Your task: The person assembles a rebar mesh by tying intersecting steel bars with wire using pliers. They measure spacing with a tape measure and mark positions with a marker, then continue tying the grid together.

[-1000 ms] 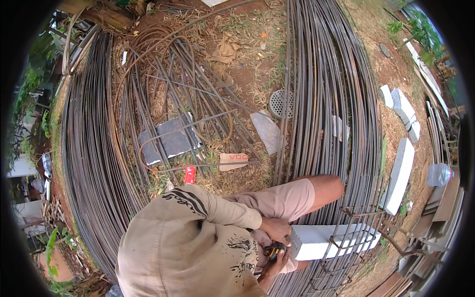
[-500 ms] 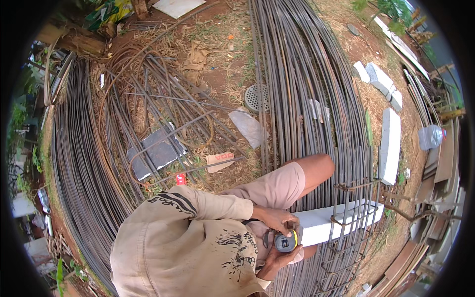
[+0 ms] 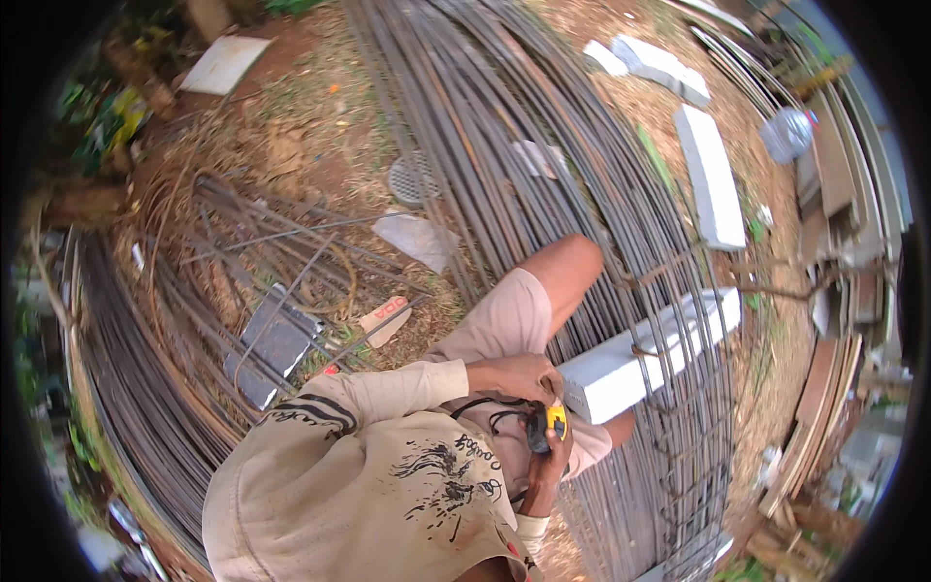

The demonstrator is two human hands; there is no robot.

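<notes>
A tape measure (image 3: 556, 423) with a yellow and dark case is held over my lap. My right hand (image 3: 551, 464) is wrapped round its lower part, thumb along the case. At its upper edge, my left hand (image 3: 514, 376) closes with the fingertips pinched against the tape measure; whether they grip the blade's end is too small to tell. Just beyond both hands is the near end of a long white block (image 3: 606, 386), lying across the steel rods. A tied rebar cage (image 3: 669, 388) stands over that block.
Long steel rods (image 3: 514, 145) run away from my bent knee. More rods (image 3: 126, 339) and a tangled pile lie to the left, with a dark slab (image 3: 276, 330). White blocks (image 3: 710, 179), a plastic jug (image 3: 786, 136) and boards (image 3: 810, 417) are at the right.
My view has turned and shifted. The tape measure is tilted so that its yellow side shows now; before, its dark round face showed. Both hands have stayed on it.
</notes>
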